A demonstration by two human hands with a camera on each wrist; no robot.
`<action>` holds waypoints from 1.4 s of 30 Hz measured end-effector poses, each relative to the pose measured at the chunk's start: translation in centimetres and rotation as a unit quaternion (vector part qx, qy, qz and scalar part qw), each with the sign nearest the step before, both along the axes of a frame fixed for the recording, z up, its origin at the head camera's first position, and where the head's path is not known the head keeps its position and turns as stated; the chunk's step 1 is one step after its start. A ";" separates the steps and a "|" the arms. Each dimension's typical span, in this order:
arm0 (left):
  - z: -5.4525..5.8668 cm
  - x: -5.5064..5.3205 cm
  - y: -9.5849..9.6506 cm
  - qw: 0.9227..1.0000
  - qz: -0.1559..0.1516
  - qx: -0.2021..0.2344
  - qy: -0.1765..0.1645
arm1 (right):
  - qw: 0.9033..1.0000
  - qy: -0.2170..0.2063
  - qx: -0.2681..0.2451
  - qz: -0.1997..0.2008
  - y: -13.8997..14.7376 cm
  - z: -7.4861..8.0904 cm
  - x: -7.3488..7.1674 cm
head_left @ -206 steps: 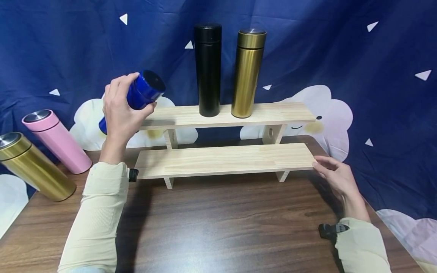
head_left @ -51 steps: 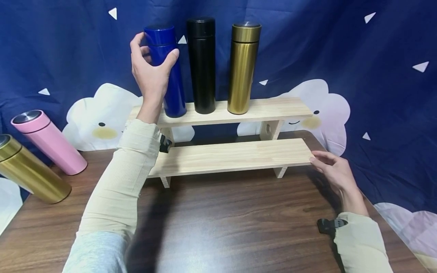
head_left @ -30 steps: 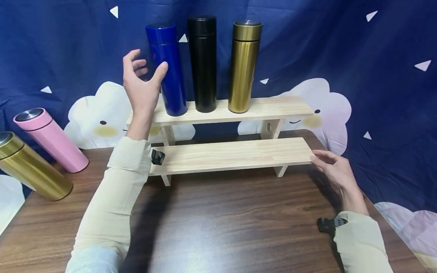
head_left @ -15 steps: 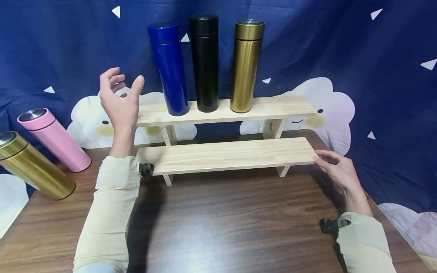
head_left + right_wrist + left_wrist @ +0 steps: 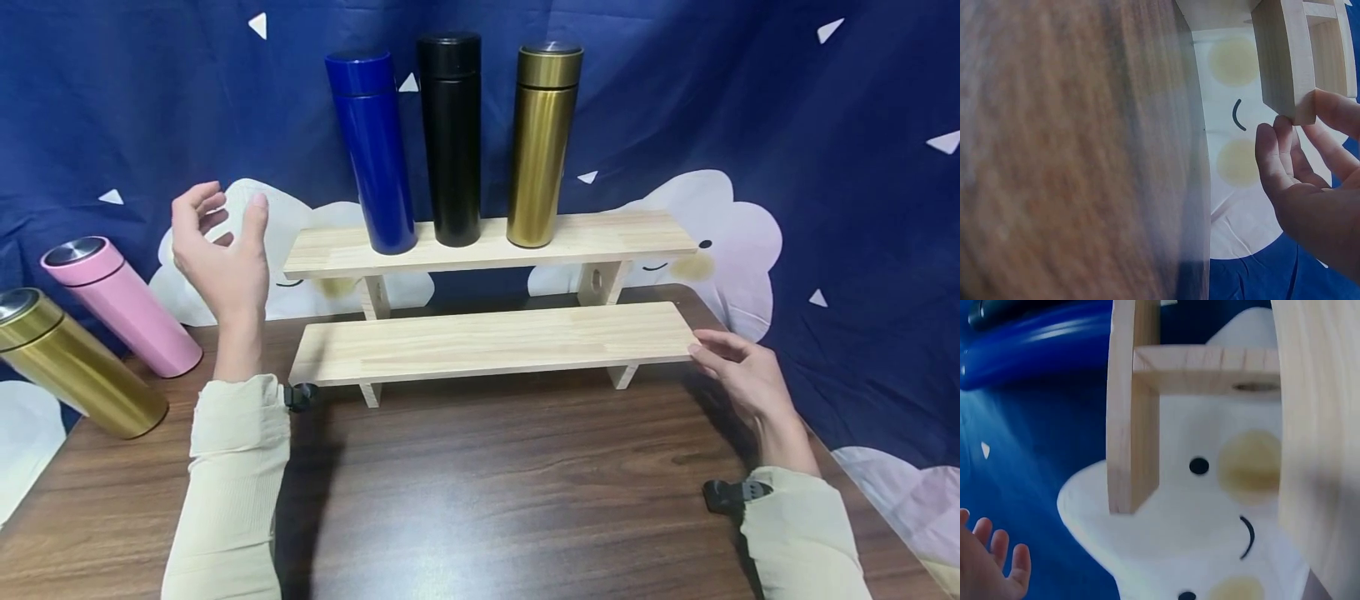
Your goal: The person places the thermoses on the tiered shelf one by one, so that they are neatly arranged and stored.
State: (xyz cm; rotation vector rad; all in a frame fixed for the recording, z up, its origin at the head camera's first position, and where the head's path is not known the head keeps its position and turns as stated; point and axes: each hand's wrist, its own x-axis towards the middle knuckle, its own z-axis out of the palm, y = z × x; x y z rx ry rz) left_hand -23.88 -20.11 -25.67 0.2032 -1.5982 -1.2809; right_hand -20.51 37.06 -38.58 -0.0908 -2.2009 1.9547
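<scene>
Empty, with its fingers loosely bent, my left hand [image 5: 225, 258] is in the air left of the two-tier wooden shelf [image 5: 487, 342]. In the left wrist view its fingertips [image 5: 1019, 565] show at the lower left, apart from the wood. A blue thermos bottle [image 5: 372, 154] stands upright on the upper tier, beside a black thermos [image 5: 452, 142] and a gold thermos [image 5: 545, 146]. My right hand [image 5: 746, 392] pinches the right end of the lower board. The right wrist view shows that board's end [image 5: 1300, 87] between its thumb and fingers.
At the left of the brown wood-grain table [image 5: 480, 492] stand a pink thermos [image 5: 123, 308] and a second gold thermos [image 5: 78, 367]. A dark blue curtain [image 5: 675, 100] with cloud prints hangs right behind the shelf.
My left hand carried the blue thermos, tilted, onto the upper tier's left part, stood it upright beside the black one and let go. It then drew back left and down. My right hand stayed put.
</scene>
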 end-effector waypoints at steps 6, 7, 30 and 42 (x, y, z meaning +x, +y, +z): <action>-0.9 1.1 -1.6 0.999 0.049 0.020 0.003 | 1.000 -0.005 -0.007 0.003 0.1 0.0 0.1; -1.0 1.3 -1.9 0.998 0.056 0.023 0.002 | 1.000 -0.007 -0.006 0.003 0.1 0.0 0.2; -4.7 5.7 -6.9 0.971 0.228 0.068 0.032 | 1.000 -0.004 -0.003 0.001 0.1 0.0 0.0; -8.1 7.3 -10.2 0.950 0.308 0.032 0.030 | 1.000 -0.014 -0.010 0.005 0.1 0.1 0.0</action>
